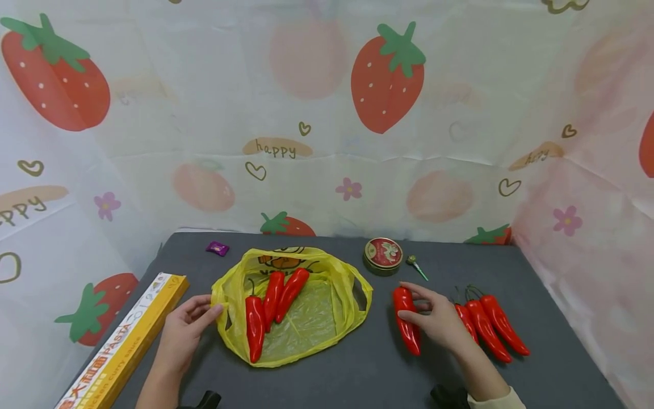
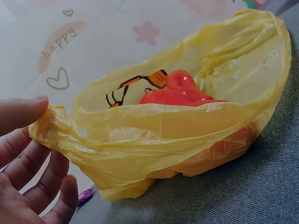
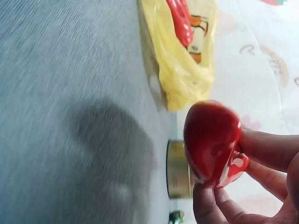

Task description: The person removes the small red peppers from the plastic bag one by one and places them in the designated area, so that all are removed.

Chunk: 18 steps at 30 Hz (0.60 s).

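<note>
My left hand (image 1: 185,332) pinches the left edge of a yellow plastic bag (image 1: 311,343), thumb on top in the left wrist view. The bag lies with its mouth wide, and three red chili peppers (image 1: 273,298) are inside it. To the right of the bag, my right hand (image 1: 434,315) grips a red chili pepper (image 1: 407,324) between thumb and fingers. In the right wrist view that pepper (image 3: 210,140) is held above the table, over its shadow. Three more red peppers (image 1: 487,326) with dark stems lie on the table just right of this hand.
A round red-lidded tin (image 1: 383,254) and a small green-handled item (image 1: 416,267) sit behind the right hand. At the back left lies a purple wrapped sweet (image 1: 217,248). A long yellow pasta box (image 1: 128,341) runs along the left edge of the dark table (image 1: 347,386).
</note>
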{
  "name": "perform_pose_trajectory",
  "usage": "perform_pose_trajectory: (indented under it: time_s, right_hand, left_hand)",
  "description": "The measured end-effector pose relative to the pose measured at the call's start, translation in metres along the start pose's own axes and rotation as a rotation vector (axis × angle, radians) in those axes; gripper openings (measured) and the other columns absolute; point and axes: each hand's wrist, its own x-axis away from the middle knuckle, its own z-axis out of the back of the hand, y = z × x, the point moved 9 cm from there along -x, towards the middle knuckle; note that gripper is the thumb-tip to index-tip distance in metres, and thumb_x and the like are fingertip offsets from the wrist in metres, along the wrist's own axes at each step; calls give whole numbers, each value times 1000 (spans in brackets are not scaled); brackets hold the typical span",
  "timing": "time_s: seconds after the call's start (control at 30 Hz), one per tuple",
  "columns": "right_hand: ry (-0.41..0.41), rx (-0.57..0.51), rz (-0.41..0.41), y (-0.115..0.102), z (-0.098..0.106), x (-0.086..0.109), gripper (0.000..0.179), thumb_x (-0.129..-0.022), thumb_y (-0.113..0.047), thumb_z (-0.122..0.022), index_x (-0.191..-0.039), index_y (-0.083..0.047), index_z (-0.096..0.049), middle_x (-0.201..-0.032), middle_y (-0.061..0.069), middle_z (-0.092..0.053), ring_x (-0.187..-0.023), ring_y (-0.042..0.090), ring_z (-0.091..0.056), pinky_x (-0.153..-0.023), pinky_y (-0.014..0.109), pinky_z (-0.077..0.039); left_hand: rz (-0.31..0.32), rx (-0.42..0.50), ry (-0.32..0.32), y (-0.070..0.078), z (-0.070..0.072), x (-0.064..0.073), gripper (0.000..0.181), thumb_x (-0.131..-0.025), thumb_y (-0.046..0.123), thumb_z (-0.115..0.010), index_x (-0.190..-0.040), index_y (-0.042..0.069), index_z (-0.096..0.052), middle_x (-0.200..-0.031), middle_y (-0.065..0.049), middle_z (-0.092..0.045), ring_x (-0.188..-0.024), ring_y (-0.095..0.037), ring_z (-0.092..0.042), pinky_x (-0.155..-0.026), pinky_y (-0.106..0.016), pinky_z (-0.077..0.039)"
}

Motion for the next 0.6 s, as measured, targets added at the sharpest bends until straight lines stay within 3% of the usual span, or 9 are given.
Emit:
perform_pose_trajectory:
  time_s: [0.37,0.6]
  right_hand:
    - [20,184,4,27,25,11,65,-84,-26,-83,-144,-17,-57,-127,18,-64,-97,23,-63,-67,31,-52]
    - [58,307,10,32,36,17,60,-82,-20,-85,-137,-12,-61,-98,8,-64,-79,20,-52,-61,32,-43]
  left_hand:
    - [28,-12,-4,-1,1,-2,55,-93,43,-71,-130,5,-61,-98,14,-71,-90,-7,-65,-83,-23,-57]
    - [36,-5,-13,-2,0,-2,54,-93,42,-72,-131,5,-61,-99,15,-71,-91,-7,-65,-84,-23,-57]
